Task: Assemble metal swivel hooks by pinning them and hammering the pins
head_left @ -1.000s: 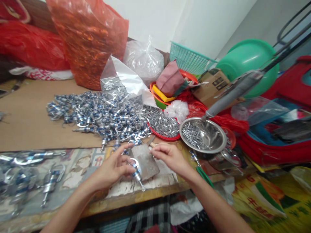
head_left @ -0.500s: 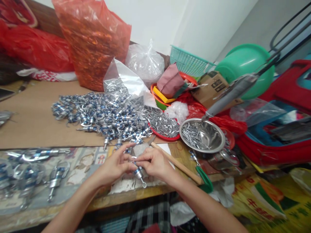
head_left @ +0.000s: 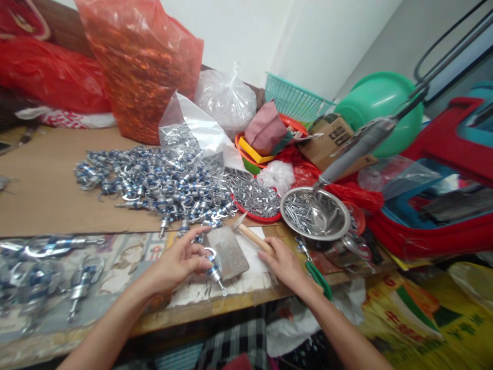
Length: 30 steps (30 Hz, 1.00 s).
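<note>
My left hand [head_left: 185,262] is closed, its thumb and fingers pinching a small silver-and-blue metal fitting [head_left: 215,271]. The fitting has a curved arm at the top and a small ring at its lower end. It hangs tilted over the left side of a flat grey metal plate [head_left: 231,254]. To the right, my right hand [head_left: 283,259] has its fingers on the wooden handle of a hammer [head_left: 254,237]. The hammer's thin, pointed metal head lies beyond the plate's far edge. A large heap of similar fittings [head_left: 154,177] spreads over the cardboard behind my hands.
Several more fittings [head_left: 80,288] lie at the front left. A red tray [head_left: 262,218] of small metal pieces and a steel bowl [head_left: 335,236] of pins stand at the right. Behind are a red plastic bag [head_left: 142,72], a grey-handled tool [head_left: 354,146] and a green basin [head_left: 385,110].
My right hand has left the fitting and moved right onto the hammer's handle. My left hand still holds the fitting, and the metal plate is now more exposed.
</note>
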Each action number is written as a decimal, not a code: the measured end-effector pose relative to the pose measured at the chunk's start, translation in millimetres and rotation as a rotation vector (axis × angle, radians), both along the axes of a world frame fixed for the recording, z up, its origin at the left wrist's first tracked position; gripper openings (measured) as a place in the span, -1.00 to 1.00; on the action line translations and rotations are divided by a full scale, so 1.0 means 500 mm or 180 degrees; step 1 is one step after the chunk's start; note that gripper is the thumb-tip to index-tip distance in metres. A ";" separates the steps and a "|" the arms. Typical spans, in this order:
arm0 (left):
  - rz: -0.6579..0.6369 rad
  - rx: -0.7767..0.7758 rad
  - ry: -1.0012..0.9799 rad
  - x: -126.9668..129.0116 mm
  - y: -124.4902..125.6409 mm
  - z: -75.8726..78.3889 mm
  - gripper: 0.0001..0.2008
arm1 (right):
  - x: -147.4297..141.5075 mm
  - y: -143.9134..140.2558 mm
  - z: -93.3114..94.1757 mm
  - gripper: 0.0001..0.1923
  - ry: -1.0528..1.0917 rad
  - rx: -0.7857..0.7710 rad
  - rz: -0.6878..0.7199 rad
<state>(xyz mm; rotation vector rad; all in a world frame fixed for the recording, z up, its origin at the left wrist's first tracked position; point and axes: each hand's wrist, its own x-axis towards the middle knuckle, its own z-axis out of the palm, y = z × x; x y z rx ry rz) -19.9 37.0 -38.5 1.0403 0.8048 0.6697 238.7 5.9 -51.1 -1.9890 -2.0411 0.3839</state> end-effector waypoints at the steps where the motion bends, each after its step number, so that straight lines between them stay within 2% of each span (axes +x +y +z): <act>1: -0.0006 0.0005 0.0012 0.000 0.000 0.000 -0.33 | -0.001 -0.006 0.010 -0.80 0.0168 0.0034 -0.0041; 4: 0.0001 -0.0007 0.0032 -0.001 -0.001 0.003 -0.33 | -0.011 -0.032 0.056 -0.73 0.0664 0.0323 0.0110; 8: 0.0069 -0.0090 0.0008 0.000 -0.003 0.006 -0.33 | -0.027 -0.080 0.104 -0.62 0.0791 0.0875 0.0722; 11: 0.0115 -0.0088 -0.0039 0.001 -0.003 0.006 -0.31 | -0.038 -0.110 0.106 -0.48 0.0604 0.1324 0.0911; 15: 0.0163 -0.0103 -0.0027 0.003 0.000 0.005 -0.27 | -0.049 -0.128 0.092 -0.41 -0.0037 0.1064 0.1179; 19: 0.0172 -0.0119 -0.0007 0.003 0.002 0.006 -0.24 | -0.053 -0.141 0.088 -0.43 -0.0054 0.1226 0.1074; 22: 0.0170 -0.0109 -0.0026 0.002 0.002 0.006 -0.22 | -0.051 -0.143 0.079 -0.48 0.0093 0.0974 0.1077; 25: 0.0197 -0.0147 -0.0007 -0.001 0.000 0.004 -0.24 | -0.038 -0.120 0.054 -0.60 0.0603 0.0907 0.0625; 26: 0.0205 -0.0132 0.0040 -0.002 -0.001 0.004 -0.29 | -0.032 -0.107 0.043 -0.63 0.0771 0.0903 0.0404; 28: 0.0268 -0.0015 0.0255 -0.004 -0.006 0.003 -0.54 | -0.017 -0.073 0.020 -0.66 0.0999 0.0725 0.0052; 30: 0.0429 0.0208 0.0557 -0.006 -0.011 0.004 -0.82 | -0.003 -0.037 0.002 -0.68 0.1047 0.0407 -0.0046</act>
